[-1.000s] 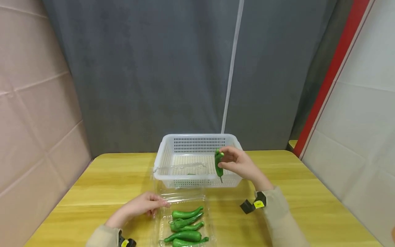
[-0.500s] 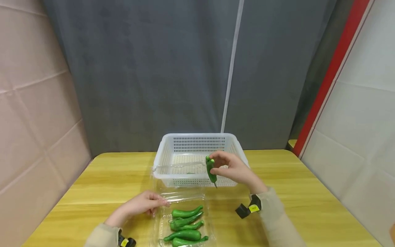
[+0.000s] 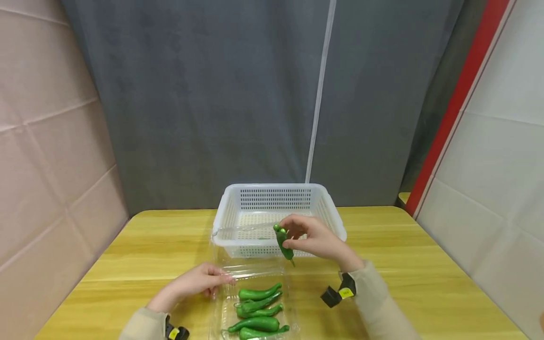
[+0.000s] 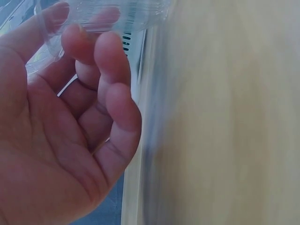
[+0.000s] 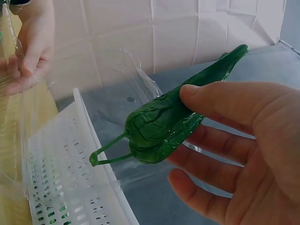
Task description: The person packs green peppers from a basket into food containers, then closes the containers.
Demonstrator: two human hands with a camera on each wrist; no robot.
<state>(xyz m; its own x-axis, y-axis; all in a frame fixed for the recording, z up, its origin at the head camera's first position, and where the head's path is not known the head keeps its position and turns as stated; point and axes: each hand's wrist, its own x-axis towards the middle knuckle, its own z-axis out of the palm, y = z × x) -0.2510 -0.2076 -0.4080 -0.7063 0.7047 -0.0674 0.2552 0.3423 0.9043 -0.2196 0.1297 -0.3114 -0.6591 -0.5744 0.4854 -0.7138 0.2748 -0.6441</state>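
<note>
My right hand pinches two green chili peppers lying side by side, between thumb and fingers. In the head view the held pair is in front of the white basket's near wall, above the clear plastic box. Two thin stems show at one end in the right wrist view. At the left edge of the clear plastic clamshell box, my left hand grips the rim near the hinge. Several green chili peppers lie inside that box. In the left wrist view, clear plastic sits between thumb and fingertips.
Behind the box stands a white perforated basket; the raised clear lid leans at its front. Both rest on a wooden table. A grey curtain hangs at the back, with pale sheets on both sides.
My right hand has moved left and slightly down, bringing the two chili peppers from over the basket's right part toward the box. The left hand stays at the box edge.
</note>
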